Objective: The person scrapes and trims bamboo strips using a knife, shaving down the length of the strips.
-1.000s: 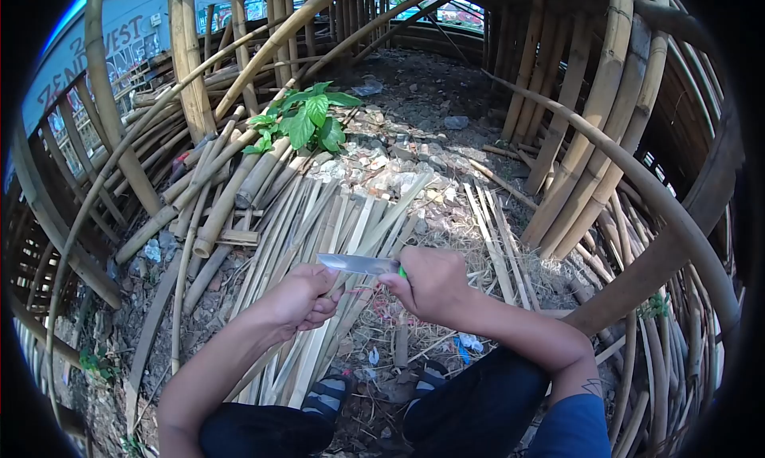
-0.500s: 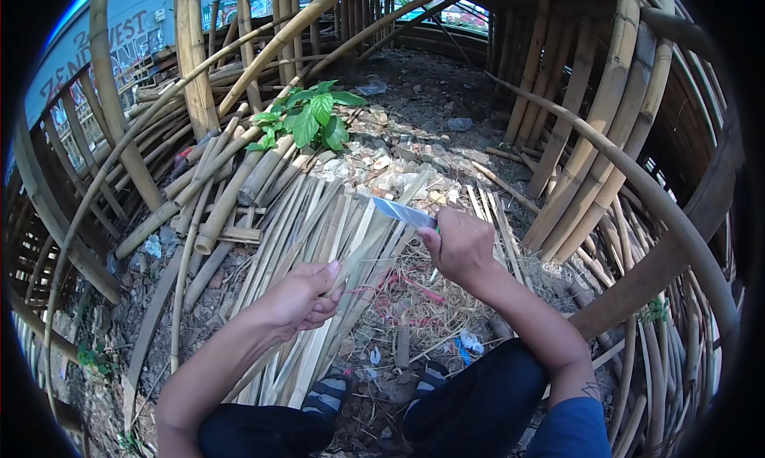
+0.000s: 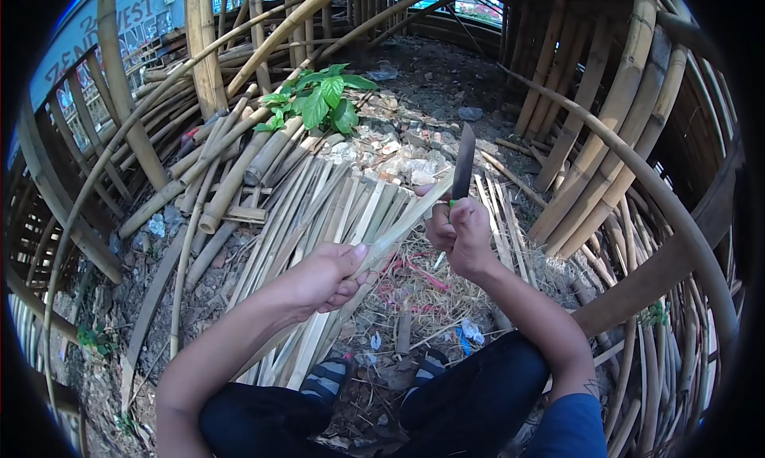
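My left hand (image 3: pixel 331 276) is closed around the near end of a pale split bamboo strip (image 3: pixel 402 223), which slants up and away to the right. My right hand (image 3: pixel 462 233) grips the green handle of a knife (image 3: pixel 464 162). Its broad dark blade points upward, right beside the far end of the strip. Some fingers of the right hand reach toward that end and partly hide it. Below the hands, many split bamboo strips (image 3: pixel 299 219) lie side by side on the ground. Red string (image 3: pixel 426 276) and pale shavings (image 3: pixel 434 307) lie between my feet and the strips.
Thick bamboo poles (image 3: pixel 235 195) are stacked at the left near a leafy green plant (image 3: pixel 323 99). Upright bamboo posts (image 3: pixel 594 171) and a long curved pole (image 3: pixel 629 151) stand at the right. Rubble (image 3: pixel 398 151) covers the ground ahead. My sandalled foot (image 3: pixel 327 378) is close below.
The knife has turned from pointing left to standing upright, its blade edge-on beside the strip's far end. My left hand has shifted slightly right and up with the strip.
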Available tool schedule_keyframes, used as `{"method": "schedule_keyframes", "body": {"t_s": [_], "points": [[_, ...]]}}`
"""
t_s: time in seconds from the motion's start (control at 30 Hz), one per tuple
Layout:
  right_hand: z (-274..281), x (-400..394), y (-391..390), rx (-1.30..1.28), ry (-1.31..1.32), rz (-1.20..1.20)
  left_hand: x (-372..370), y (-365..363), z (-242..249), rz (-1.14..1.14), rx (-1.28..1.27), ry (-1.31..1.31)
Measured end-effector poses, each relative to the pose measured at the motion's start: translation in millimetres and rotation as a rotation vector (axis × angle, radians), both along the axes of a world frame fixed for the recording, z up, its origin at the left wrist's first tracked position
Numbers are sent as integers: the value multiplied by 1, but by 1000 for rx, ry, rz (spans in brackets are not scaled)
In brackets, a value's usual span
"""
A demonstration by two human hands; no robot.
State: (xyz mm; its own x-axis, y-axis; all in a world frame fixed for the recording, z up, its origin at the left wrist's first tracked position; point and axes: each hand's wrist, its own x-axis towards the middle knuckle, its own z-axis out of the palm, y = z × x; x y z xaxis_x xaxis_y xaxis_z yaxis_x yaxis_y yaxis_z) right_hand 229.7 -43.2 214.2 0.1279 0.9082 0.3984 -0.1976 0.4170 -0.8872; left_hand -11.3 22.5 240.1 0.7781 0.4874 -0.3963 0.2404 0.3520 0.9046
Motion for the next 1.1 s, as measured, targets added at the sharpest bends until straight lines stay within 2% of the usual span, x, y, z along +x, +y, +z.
{"method": "schedule_keyframes", "body": {"t_s": [0.03,0.1,0.17,0.2,0.3,0.33,0.43,0.5,0.57,0.63,0.67,0.8,0.87,0.9,0.97,1.03,1.1], "points": [[10,-17,-2,-10,4,11,2,0,2,-49,-28,-16],[25,-40,-4,-103,168,-157,0,6,-2,-78,-75,-39],[28,-39,-1,-74,206,-159,-3,8,-3,-202,-73,-168],[36,-40,-3,-62,251,-207,-5,20,-19,-354,77,-243],[58,-22,1,33,291,-332,-11,38,-45,-279,217,-242],[60,-9,2,40,315,-364,-20,51,-54,-321,217,-113],[66,30,1,57,367,-455,-51,67,-94,-407,167,-39],[67,54,-3,91,506,-561,-68,60,-100,-445,125,-25],[57,89,-5,108,505,-597,-78,57,-95,-485,82,-3],[50,104,-8,69,575,-710,-85,50,-79,-454,246,23],[45,112,-10,60,569,-708,-84,39,-63,-327,249,33],[36,129,-9,54,606,-764,-80,29,-41,-334,261,90],[35,133,-11,46,595,-766,-75,23,-30,-316,524,111],[36,132,-12,39,590,-770,-73,19,-24,-312,525,110],[36,128,-12,-17,555,-775,-71,13,-16,-287,901,100],[40,108,-14,-71,632,-864,-68,11,-13,-219,917,116],[35,99,-11,-103,546,-941,-68,12,-16,-149,932,132]]}}
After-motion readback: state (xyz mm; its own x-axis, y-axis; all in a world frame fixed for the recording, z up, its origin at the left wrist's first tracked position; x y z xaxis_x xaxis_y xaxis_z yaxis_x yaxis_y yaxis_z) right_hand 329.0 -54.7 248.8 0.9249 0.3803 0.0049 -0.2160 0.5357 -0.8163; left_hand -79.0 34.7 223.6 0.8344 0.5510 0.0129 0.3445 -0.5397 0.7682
